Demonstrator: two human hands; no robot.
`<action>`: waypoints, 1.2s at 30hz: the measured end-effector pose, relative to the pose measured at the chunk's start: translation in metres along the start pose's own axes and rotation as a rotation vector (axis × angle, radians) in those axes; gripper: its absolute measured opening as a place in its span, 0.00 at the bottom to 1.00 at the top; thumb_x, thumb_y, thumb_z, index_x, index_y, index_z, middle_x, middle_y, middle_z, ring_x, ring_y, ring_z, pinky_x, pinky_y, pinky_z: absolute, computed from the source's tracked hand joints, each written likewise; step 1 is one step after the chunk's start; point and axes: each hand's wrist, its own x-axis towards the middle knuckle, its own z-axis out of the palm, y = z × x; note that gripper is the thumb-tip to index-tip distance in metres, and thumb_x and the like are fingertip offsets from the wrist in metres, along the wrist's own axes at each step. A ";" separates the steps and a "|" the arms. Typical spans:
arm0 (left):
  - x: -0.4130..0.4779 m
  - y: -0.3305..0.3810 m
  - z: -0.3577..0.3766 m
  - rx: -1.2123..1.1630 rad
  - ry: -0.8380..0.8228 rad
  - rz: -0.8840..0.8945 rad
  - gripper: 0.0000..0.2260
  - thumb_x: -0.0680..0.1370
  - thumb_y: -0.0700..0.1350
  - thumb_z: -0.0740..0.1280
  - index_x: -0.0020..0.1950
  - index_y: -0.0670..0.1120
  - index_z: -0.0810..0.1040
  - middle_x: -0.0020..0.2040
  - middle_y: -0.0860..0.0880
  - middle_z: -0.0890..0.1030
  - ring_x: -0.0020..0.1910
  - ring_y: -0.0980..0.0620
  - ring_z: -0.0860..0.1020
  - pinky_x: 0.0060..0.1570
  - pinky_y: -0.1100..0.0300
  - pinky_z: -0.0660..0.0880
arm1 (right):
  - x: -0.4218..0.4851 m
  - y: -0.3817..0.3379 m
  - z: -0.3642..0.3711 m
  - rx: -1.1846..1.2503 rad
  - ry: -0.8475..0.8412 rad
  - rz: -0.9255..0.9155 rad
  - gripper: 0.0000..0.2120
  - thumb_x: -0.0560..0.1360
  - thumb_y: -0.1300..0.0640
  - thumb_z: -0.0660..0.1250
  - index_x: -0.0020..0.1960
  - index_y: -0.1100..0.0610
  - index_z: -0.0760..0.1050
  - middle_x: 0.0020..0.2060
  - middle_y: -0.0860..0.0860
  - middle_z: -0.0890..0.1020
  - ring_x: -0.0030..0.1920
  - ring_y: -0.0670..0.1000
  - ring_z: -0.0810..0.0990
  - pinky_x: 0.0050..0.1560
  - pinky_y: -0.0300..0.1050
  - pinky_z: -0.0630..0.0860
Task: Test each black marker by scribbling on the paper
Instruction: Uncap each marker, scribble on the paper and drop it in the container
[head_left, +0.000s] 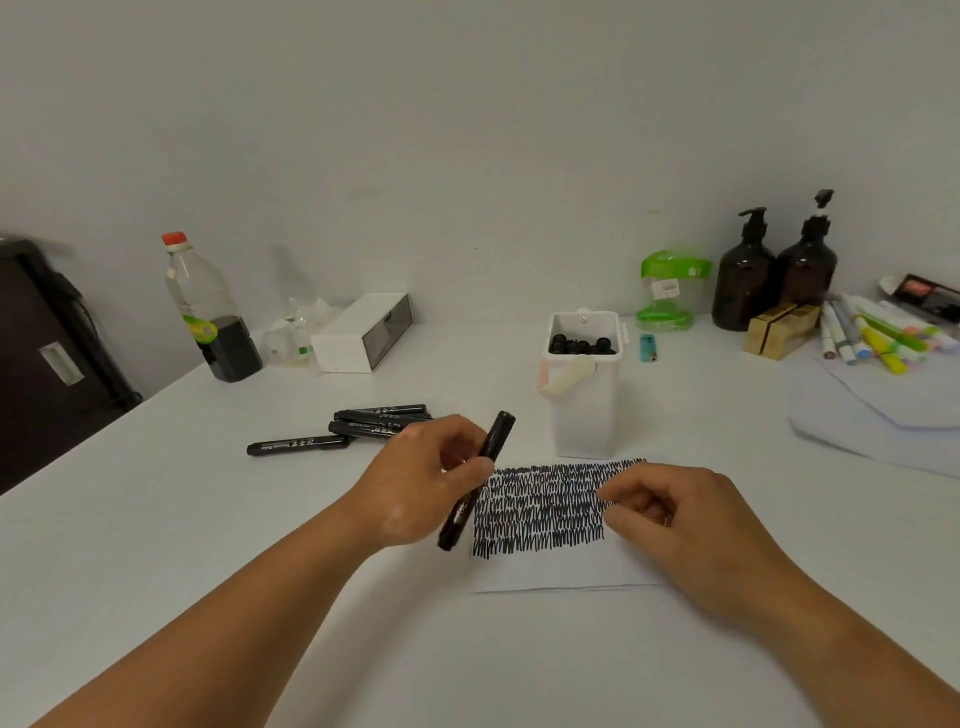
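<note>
My left hand (423, 478) grips a capped black marker (480, 475), tilted, just left of the paper. The white paper (566, 571) lies in front of me, its upper part filled with rows of black scribbles (540, 512). My right hand (670, 512) rests on the paper's right side with fingers curled; nothing shows in it. Several black markers (363, 423) lie in a loose pile on the table behind my left hand. A white bin (584, 410) behind the paper holds more black markers (579, 345), caps up.
The white table (208, 519) carries a plastic bottle (215, 312) and white box (363, 332) at back left. Two brown pump bottles (774, 275), a green container (670, 291), a blue lighter (648, 348), coloured markers (878, 332) and loose sheets (872, 410) sit at right.
</note>
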 end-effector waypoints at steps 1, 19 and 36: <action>0.001 0.009 0.005 -0.165 -0.033 -0.025 0.06 0.74 0.49 0.72 0.50 0.55 0.81 0.43 0.54 0.84 0.43 0.51 0.83 0.47 0.56 0.80 | 0.000 -0.001 0.000 0.007 -0.010 -0.007 0.11 0.72 0.55 0.77 0.45 0.38 0.83 0.35 0.42 0.84 0.35 0.50 0.78 0.38 0.35 0.73; -0.002 0.005 0.070 -0.101 -0.075 0.197 0.09 0.76 0.44 0.72 0.54 0.55 0.81 0.44 0.57 0.84 0.43 0.56 0.80 0.45 0.66 0.75 | 0.008 0.000 -0.008 0.198 0.045 0.111 0.09 0.71 0.56 0.79 0.46 0.43 0.84 0.38 0.45 0.87 0.39 0.47 0.84 0.42 0.39 0.79; -0.014 0.018 0.082 0.179 -0.128 0.456 0.10 0.84 0.51 0.58 0.52 0.46 0.74 0.37 0.51 0.75 0.33 0.48 0.70 0.36 0.51 0.70 | 0.003 -0.017 0.007 0.592 -0.066 0.175 0.04 0.70 0.53 0.74 0.43 0.53 0.82 0.30 0.53 0.80 0.30 0.49 0.75 0.26 0.40 0.68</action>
